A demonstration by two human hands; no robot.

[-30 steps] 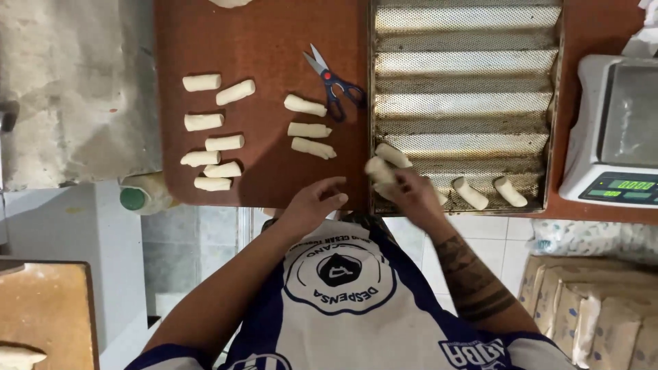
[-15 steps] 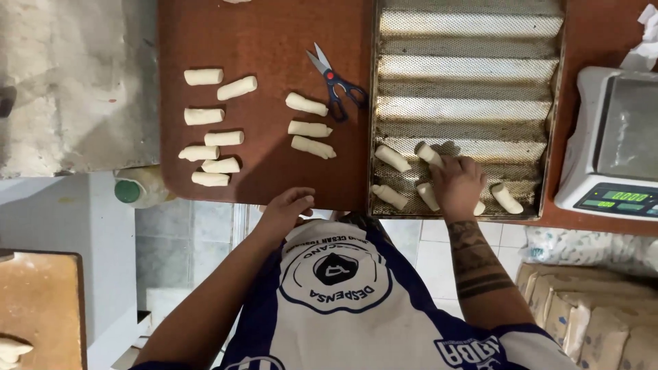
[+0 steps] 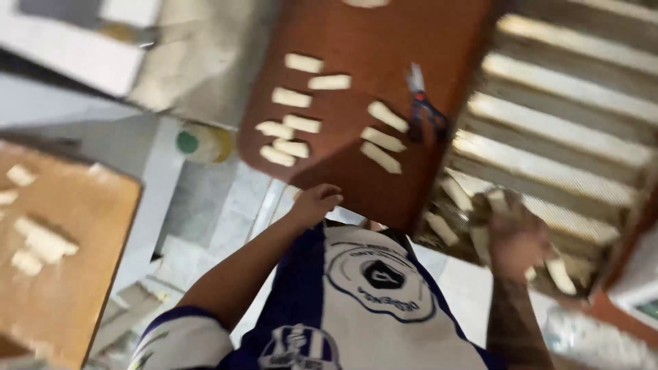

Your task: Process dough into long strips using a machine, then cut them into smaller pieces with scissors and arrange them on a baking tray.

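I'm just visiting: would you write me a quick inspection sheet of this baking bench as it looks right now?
Surface: reddish-brown wooden board, tilted in the blurred view.
Job's things: pale dough sticks in rows on the board; more dough pieces in the ridged metal baking tray.
Clutter: red-handled scissors on the board beside the tray; green-capped container off the board's left edge.
Hands: left hand at the board's near edge, holding nothing; right hand over the tray's near rows, too blurred to tell its grip.
Cables: nothing seen.
Surroundings: second light wooden board at left carrying dough scraps; pale tiled floor below.
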